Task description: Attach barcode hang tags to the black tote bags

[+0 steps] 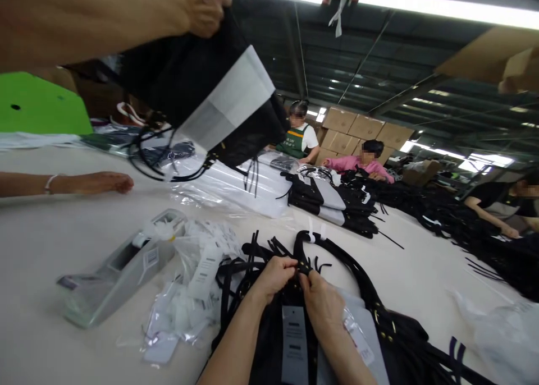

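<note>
Both my hands are at the top of a black bag (pixel 269 340) on the table, pinching its black strap by the metal studs. My left hand (pixel 275 278) holds the strap from the left side. Close beside it, my right hand (pixel 322 301) grips the strap from the right. A grey printed tag (pixel 294 343) lies on the bag below my hands. Under my right forearm is a light grey sheet (pixel 370 329) with a small clear packet on it. The black handle (pixel 337 250), wrapped with white bits, arches behind my right hand.
A tape dispenser (pixel 122 267) and a heap of tags in clear plastic (pixel 202 278) lie left. Another person's arm lifts a black bag (pixel 181 82) across the upper left. Stacked black bags (pixel 328 200) lie ahead; several people work beyond. Clear plastic (pixel 501 329) lies right.
</note>
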`<action>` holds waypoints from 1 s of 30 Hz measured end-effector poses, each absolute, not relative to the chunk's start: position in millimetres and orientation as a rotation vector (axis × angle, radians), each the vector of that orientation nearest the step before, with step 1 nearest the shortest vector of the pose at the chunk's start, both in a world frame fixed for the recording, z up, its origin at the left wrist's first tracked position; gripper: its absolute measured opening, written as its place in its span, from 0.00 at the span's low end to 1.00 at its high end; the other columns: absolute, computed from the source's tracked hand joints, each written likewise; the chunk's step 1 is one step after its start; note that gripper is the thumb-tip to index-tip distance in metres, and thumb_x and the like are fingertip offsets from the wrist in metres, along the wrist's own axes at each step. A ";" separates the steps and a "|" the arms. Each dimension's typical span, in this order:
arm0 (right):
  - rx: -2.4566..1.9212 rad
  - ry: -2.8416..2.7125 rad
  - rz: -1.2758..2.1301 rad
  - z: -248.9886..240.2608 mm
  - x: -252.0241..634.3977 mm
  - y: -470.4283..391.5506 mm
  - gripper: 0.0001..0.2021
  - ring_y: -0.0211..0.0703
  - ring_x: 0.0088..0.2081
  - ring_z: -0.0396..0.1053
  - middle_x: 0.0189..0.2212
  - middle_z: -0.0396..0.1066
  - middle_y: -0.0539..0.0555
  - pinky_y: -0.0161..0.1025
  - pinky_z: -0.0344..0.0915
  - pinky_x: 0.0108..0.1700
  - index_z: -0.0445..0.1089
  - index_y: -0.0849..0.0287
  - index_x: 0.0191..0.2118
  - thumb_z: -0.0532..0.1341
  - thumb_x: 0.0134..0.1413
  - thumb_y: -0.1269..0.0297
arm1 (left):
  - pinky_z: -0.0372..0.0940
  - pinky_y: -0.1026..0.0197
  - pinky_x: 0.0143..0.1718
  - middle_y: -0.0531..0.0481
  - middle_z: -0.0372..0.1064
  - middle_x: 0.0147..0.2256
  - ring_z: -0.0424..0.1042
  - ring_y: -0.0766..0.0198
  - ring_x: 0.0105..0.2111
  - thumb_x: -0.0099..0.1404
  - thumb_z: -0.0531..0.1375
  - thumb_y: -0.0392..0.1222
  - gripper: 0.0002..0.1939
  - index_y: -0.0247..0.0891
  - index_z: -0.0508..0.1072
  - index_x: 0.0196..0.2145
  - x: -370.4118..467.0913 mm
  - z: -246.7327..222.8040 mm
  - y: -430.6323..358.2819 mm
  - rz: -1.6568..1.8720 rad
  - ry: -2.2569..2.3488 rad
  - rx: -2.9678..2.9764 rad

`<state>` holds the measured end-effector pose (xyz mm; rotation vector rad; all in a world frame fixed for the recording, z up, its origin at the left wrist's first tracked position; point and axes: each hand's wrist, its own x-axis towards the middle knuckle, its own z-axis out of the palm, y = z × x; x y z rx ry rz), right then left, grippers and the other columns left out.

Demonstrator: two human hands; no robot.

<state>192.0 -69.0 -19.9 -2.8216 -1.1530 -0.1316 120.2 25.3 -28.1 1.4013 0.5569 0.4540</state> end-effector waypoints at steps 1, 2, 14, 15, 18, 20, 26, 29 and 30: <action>-2.824 -1.170 -0.142 -19.8 191.9 -68.7 0.14 0.49 0.31 0.72 0.30 0.74 0.57 0.36 0.54 0.27 0.69 0.57 0.33 0.50 0.59 0.57 | 0.52 0.69 0.23 0.56 0.64 0.19 0.54 0.73 0.18 0.49 0.50 0.30 0.17 0.34 0.77 0.31 120.4 -28.3 25.4 0.444 0.552 1.391; -2.830 -1.185 -0.154 -19.5 191.8 -68.4 0.14 0.49 0.31 0.72 0.30 0.74 0.57 0.36 0.54 0.27 0.69 0.57 0.33 0.50 0.59 0.57 | 0.51 0.69 0.22 0.56 0.63 0.19 0.53 0.73 0.18 0.49 0.50 0.30 0.16 0.34 0.76 0.30 120.8 -28.6 25.3 0.434 0.550 1.381; -2.756 -1.279 -0.066 -15.4 194.4 -71.7 0.14 0.49 0.32 0.71 0.29 0.74 0.57 0.37 0.49 0.27 0.69 0.57 0.32 0.49 0.59 0.59 | 0.46 0.70 0.16 0.60 0.54 0.13 0.53 0.74 0.14 0.49 0.52 0.31 0.04 0.34 0.65 0.20 127.3 -35.9 25.2 0.493 0.688 1.302; -2.746 -1.277 -0.042 -13.4 194.3 -72.8 0.13 0.48 0.32 0.71 0.29 0.74 0.56 0.37 0.48 0.27 0.69 0.57 0.32 0.49 0.59 0.60 | 0.46 0.70 0.17 0.60 0.54 0.12 0.53 0.74 0.14 0.49 0.52 0.31 0.05 0.34 0.64 0.19 128.0 -36.5 24.8 0.516 0.701 1.300; -2.724 -1.252 0.002 -6.8 194.0 -75.9 0.12 0.48 0.30 0.70 0.26 0.73 0.56 0.36 0.46 0.26 0.68 0.57 0.29 0.50 0.58 0.62 | 0.47 0.70 0.17 0.60 0.53 0.11 0.52 0.74 0.13 0.49 0.51 0.30 0.06 0.35 0.63 0.19 128.5 -38.2 24.6 0.581 0.733 1.287; -2.699 -1.232 0.023 -3.2 194.1 -77.0 0.12 0.47 0.29 0.69 0.25 0.73 0.56 0.36 0.45 0.25 0.67 0.58 0.27 0.51 0.57 0.63 | 0.47 0.70 0.17 0.60 0.54 0.11 0.53 0.73 0.13 0.49 0.51 0.31 0.05 0.35 0.63 0.19 126.8 -38.6 25.6 0.603 0.729 1.266; -2.484 -1.154 0.215 4.7 201.0 -78.4 0.07 0.40 0.24 0.64 0.19 0.68 0.50 0.33 0.48 0.24 0.66 0.58 0.23 0.57 0.48 0.65 | 0.45 0.70 0.16 0.58 0.55 0.11 0.52 0.74 0.13 0.47 0.53 0.39 0.05 0.35 0.63 0.19 115.3 -31.3 29.4 0.596 0.594 1.110; -2.326 -1.092 0.416 7.3 208.5 -82.7 0.03 0.37 0.20 0.62 0.17 0.66 0.47 0.32 0.51 0.22 0.66 0.59 0.22 0.60 0.42 0.67 | 0.42 0.69 0.15 0.58 0.55 0.13 0.52 0.75 0.13 0.45 0.55 0.43 0.08 0.34 0.63 0.18 111.6 -26.0 29.6 0.587 0.519 1.015; -2.265 -1.055 0.501 7.8 210.6 -84.7 0.04 0.36 0.19 0.61 0.16 0.65 0.46 0.31 0.51 0.21 0.65 0.59 0.22 0.60 0.41 0.66 | 0.41 0.69 0.15 0.57 0.56 0.14 0.53 0.75 0.13 0.44 0.56 0.43 0.09 0.34 0.63 0.18 111.0 -24.7 29.6 0.590 0.502 0.988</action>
